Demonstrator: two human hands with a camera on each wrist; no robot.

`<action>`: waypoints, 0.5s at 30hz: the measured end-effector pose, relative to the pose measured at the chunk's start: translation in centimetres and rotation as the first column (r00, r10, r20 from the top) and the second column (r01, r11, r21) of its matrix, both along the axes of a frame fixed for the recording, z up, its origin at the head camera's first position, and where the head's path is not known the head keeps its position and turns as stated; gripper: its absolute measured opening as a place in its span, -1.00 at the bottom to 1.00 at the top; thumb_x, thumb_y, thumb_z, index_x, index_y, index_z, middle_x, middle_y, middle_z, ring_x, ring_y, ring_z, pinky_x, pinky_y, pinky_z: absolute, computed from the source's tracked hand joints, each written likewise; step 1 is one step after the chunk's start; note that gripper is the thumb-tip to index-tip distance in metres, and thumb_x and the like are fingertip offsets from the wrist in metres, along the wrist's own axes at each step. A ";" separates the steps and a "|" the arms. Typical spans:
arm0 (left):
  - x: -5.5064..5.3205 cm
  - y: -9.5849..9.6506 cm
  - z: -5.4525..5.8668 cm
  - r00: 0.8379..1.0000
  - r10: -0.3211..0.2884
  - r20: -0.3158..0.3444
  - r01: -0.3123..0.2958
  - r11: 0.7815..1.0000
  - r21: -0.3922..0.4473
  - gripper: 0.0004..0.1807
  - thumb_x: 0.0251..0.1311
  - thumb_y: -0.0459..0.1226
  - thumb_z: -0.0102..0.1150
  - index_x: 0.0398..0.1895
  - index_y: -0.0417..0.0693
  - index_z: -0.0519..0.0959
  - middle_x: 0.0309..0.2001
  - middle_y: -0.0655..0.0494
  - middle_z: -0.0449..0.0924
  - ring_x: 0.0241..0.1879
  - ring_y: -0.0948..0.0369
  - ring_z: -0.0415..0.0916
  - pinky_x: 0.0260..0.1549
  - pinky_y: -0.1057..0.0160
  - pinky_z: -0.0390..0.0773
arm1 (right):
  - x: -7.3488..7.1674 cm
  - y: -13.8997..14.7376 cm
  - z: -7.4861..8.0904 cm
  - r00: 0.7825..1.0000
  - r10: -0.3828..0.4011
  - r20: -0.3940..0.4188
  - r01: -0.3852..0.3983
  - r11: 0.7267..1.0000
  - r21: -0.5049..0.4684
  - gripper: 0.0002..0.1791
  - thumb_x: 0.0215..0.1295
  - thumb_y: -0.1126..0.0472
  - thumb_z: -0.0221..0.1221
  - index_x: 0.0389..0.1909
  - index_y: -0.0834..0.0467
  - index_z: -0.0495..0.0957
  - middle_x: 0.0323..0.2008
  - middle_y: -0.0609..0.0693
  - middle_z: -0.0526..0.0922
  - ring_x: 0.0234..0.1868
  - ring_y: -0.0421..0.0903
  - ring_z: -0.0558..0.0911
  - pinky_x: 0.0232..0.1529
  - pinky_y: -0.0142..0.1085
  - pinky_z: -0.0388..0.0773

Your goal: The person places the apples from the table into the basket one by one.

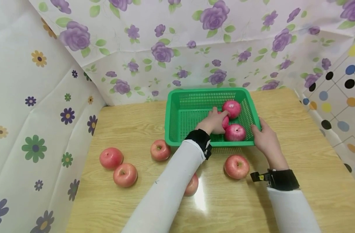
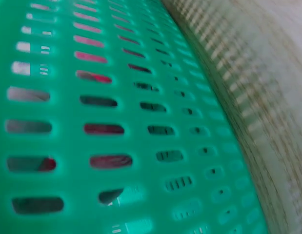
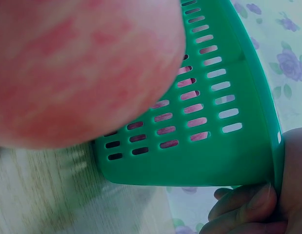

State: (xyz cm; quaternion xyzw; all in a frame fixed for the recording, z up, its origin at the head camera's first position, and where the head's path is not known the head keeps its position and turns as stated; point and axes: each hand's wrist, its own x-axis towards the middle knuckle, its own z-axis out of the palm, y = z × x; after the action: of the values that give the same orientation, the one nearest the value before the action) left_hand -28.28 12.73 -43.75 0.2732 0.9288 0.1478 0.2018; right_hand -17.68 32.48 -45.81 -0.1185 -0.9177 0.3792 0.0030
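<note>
A green plastic basket (image 1: 206, 90) stands at the back of the table. My left hand (image 1: 213, 123) reaches inside it, fingers curled over a red apple (image 1: 225, 123) that it partly hides. Two more red apples lie beside that one, one behind (image 1: 231, 109) and one in front (image 1: 235, 132). At the basket's right end my right hand (image 1: 266, 140) grips the rim, thumb on the inner side. The right wrist view shows the fingers (image 3: 255, 202) at the rim. The left wrist view holds only the slotted basket wall (image 2: 136, 117), with red patches behind it.
Outside the basket, an apple (image 1: 237, 166) sits near its front right and another (image 1: 160, 150) by its front left corner. Two apples (image 1: 111, 158) touch at the left. My left sleeve partly covers one apple (image 1: 192, 185). Flowered sheets (image 1: 136, 74) border the table.
</note>
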 end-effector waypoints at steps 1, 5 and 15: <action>0.0 0.0 0.0 1.000 -0.002 -0.005 0.002 1.000 -0.001 -0.23 0.17 -0.19 0.31 0.43 0.39 0.20 0.43 -0.11 -0.08 0.31 0.03 0.06 -0.14 0.17 0.51 | 0.0 0.0 0.0 1.000 0.000 0.001 0.000 1.000 -0.001 -0.31 0.57 -0.16 -0.29 0.57 0.08 -0.03 0.24 0.42 0.37 0.14 0.37 0.39 0.03 0.36 0.34; 0.0 0.1 -0.3 1.000 -0.003 -0.026 0.003 1.000 0.001 -0.19 0.15 -0.21 0.33 0.44 0.42 0.19 0.43 -0.10 -0.09 0.29 0.04 0.08 -0.16 0.18 0.52 | 0.0 -0.1 0.0 1.000 -0.001 0.005 0.001 1.000 -0.006 -0.31 0.57 -0.16 -0.29 0.57 0.08 -0.03 0.24 0.42 0.37 0.13 0.35 0.39 0.03 0.35 0.35; -0.1 -0.2 -0.3 0.999 -0.006 -0.032 0.007 1.000 0.024 -0.14 0.13 -0.17 0.37 0.46 0.45 0.16 0.38 -0.10 -0.05 0.23 0.07 0.11 -0.17 0.18 0.54 | -0.1 0.1 -0.4 1.000 -0.010 0.011 0.010 1.000 -0.012 -0.29 0.57 -0.19 -0.31 0.58 0.07 -0.06 0.27 0.42 0.35 0.14 0.32 0.37 0.04 0.35 0.34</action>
State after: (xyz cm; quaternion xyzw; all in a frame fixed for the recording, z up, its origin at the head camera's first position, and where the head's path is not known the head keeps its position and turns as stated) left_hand -28.40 12.58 -44.03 0.2809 0.9292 0.1541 0.1843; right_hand -17.81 32.59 -46.18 -0.1250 -0.9149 0.3839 -0.0010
